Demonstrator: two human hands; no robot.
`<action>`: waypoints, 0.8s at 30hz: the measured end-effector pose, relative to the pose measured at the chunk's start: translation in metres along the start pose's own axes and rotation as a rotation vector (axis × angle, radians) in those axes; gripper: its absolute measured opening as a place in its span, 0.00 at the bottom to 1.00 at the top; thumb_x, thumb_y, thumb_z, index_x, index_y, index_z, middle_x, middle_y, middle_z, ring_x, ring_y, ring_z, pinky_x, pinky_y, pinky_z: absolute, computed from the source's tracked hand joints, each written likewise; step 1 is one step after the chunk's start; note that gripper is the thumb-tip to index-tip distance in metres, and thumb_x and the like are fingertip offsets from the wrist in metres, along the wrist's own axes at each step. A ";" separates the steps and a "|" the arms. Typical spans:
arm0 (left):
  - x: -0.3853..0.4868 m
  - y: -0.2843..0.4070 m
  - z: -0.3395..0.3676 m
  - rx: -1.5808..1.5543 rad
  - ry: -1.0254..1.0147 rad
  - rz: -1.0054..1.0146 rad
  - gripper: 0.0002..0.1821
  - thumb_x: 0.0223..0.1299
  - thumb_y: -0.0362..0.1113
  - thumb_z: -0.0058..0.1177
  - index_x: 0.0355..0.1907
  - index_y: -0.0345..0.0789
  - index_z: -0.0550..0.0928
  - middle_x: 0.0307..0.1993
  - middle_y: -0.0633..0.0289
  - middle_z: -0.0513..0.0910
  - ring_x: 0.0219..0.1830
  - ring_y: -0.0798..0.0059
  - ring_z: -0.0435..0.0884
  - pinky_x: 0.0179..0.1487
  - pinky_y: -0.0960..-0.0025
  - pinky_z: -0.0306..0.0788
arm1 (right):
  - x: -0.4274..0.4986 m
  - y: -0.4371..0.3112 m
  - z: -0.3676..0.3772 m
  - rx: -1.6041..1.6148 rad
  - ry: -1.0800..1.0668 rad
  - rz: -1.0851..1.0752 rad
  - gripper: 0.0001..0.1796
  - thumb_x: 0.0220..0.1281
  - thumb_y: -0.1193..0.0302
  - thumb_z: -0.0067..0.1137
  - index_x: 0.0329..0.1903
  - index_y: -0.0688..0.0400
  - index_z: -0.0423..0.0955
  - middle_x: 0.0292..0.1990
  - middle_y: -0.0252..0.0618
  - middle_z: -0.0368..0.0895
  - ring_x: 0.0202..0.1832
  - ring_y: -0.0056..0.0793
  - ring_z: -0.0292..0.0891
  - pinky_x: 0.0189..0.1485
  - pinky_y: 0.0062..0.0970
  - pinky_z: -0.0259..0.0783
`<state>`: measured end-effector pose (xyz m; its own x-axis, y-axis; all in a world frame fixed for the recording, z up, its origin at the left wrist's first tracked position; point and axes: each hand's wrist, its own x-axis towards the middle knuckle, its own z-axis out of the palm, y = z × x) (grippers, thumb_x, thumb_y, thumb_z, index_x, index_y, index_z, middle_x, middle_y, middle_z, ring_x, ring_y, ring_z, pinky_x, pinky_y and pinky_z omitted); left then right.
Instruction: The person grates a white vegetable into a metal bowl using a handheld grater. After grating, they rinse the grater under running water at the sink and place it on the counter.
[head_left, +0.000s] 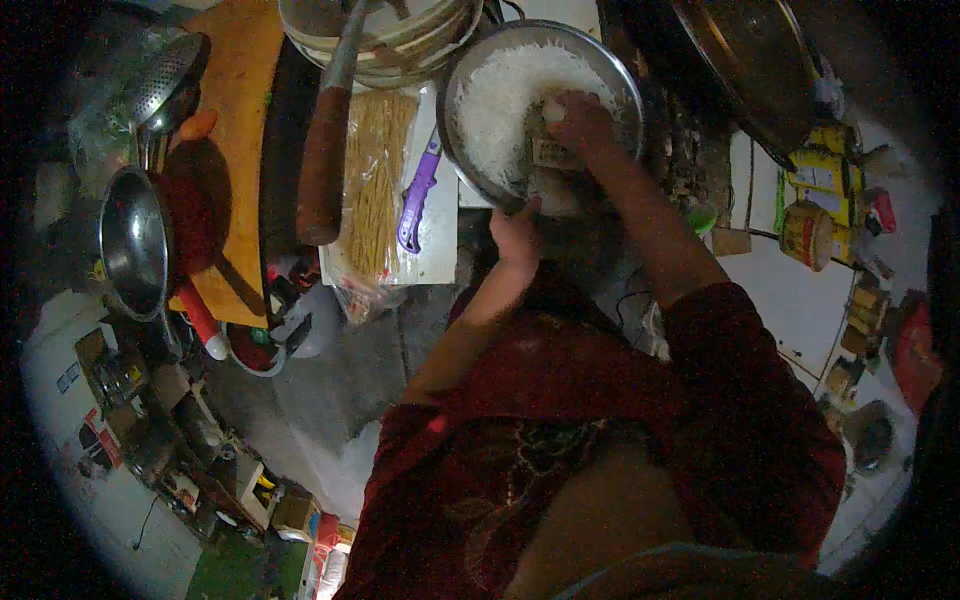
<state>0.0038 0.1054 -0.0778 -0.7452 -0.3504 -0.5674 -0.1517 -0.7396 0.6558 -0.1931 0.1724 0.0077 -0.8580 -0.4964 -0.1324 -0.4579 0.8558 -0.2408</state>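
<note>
Fine white shreds fill much of a round metal bowl in front of me. A flat rectangular tool, probably a grater, slants over the bowl's near side; dim light and blur hide its surface. My right hand is closed over a small pale piece against the tool's upper part. The fingers hide most of that piece. At the near rim, my left hand grips the bowl's edge, with its thumb up beside the tool's lower end.
Left of the bowl lie a purple-handled knife and a bag of dry noodles. A wooden handle juts out from a stacked pale basin. Pans and a skimmer are farther left; a large dark wok is at right.
</note>
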 end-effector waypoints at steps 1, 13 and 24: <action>0.002 0.002 -0.001 0.079 -0.020 0.077 0.22 0.55 0.22 0.56 0.54 0.28 0.72 0.46 0.56 0.80 0.44 0.68 0.78 0.45 0.65 0.72 | -0.006 0.011 0.010 -0.013 0.090 -0.089 0.34 0.47 0.55 0.66 0.58 0.53 0.70 0.56 0.48 0.71 0.59 0.50 0.65 0.60 0.46 0.65; 0.010 -0.017 0.002 0.069 0.054 0.174 0.14 0.54 0.33 0.54 0.45 0.34 0.79 0.41 0.56 0.82 0.39 0.59 0.79 0.43 0.60 0.73 | -0.077 0.010 0.004 -0.109 0.092 -0.234 0.28 0.53 0.53 0.62 0.55 0.51 0.74 0.58 0.54 0.69 0.61 0.55 0.64 0.61 0.46 0.65; -0.019 0.049 0.029 0.317 0.039 0.099 0.20 0.54 0.21 0.56 0.52 0.29 0.74 0.46 0.57 0.79 0.44 0.64 0.78 0.47 0.61 0.72 | -0.010 -0.004 -0.006 -0.017 0.077 -0.025 0.25 0.51 0.57 0.62 0.53 0.51 0.75 0.54 0.55 0.72 0.55 0.53 0.69 0.58 0.48 0.67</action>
<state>-0.0080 0.0923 -0.0205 -0.7416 -0.4384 -0.5077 -0.2788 -0.4870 0.8277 -0.1842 0.1753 0.0160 -0.8613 -0.5055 -0.0518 -0.4828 0.8458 -0.2271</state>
